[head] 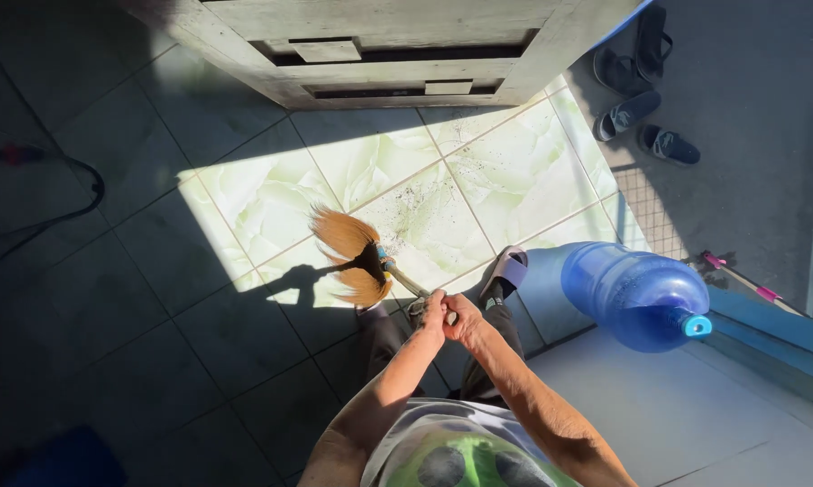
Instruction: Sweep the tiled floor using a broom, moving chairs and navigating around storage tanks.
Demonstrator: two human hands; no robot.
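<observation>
A short broom [357,255] with fanned orange-brown bristles rests its head on the pale green floor tiles [505,171] in a patch of sunlight. Both hands grip its thin handle close together: my left hand [433,313] nearer the bristles, my right hand [465,317] just behind it. Dark specks of dirt [417,200] lie scattered on the sunlit tiles beyond the broom. My feet stand below the hands, one in a grey slipper [505,271].
A wooden door [379,50] lies across the top. A large blue water bottle [636,293] lies on its side at right. Several sandals [636,113] sit on the grey floor outside. A dark cable [82,203] curls at left. A pink-tipped stick [740,278] lies at right.
</observation>
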